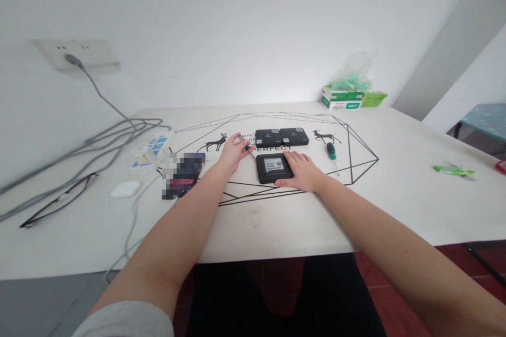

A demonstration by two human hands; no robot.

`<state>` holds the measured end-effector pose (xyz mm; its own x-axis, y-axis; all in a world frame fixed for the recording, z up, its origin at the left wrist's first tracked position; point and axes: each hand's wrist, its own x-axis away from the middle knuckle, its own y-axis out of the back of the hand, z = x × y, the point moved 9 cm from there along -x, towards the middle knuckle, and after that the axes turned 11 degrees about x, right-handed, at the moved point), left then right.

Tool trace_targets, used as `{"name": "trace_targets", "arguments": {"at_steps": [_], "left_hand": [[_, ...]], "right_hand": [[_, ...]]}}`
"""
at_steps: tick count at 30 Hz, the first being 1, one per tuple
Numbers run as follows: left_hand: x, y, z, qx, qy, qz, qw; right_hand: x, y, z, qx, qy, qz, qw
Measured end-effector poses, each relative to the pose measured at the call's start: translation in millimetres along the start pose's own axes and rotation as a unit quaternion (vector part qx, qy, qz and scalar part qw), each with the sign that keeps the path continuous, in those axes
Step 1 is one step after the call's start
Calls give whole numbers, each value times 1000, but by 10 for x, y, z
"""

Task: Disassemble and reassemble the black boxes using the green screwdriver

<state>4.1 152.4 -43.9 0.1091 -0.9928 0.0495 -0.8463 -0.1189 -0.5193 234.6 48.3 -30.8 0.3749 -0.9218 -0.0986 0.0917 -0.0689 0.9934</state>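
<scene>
A flat black square box point(272, 167) with a white label lies on the printed tabletop. My right hand point(301, 170) rests over its right edge, fingers stretched out flat. To the left of the box, my left hand point(236, 152) is closed around a small screwdriver point(249, 149), whose thin shaft slants down to the box's upper left corner. Whether the tip touches the box I cannot tell. Just behind stand two similar black boxes, a left one point(268, 137) and a right one point(294, 136), side by side. A green-handled screwdriver point(331, 151) lies to the right of my right hand.
On the left are a pixelated phone-like item point(184, 175), a white earbud case point(126, 188), glasses point(59, 200), a power strip point(152, 151) and grey cables point(114, 139). Green-white cartons point(342, 96) stand at the back right. A green packet point(454, 170) lies far right.
</scene>
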Motion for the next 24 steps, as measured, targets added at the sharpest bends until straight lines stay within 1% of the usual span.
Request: {"name": "trace_targets", "arguments": {"at_steps": [4,10,18,24], "left_hand": [[6,-22,31,-18,18,22,999],[75,-109,90,-38,38,58,997],[132,-136,28,-56,36,58,996],[143,-153,-9,-114,27,52,992]], "right_hand": [[6,6,5,-3,-5,2,1000],[5,22,18,-6,-8,3,1000],[8,32,27,-6,-8,-3,1000],[2,22,26,0,-1,2,1000]]}}
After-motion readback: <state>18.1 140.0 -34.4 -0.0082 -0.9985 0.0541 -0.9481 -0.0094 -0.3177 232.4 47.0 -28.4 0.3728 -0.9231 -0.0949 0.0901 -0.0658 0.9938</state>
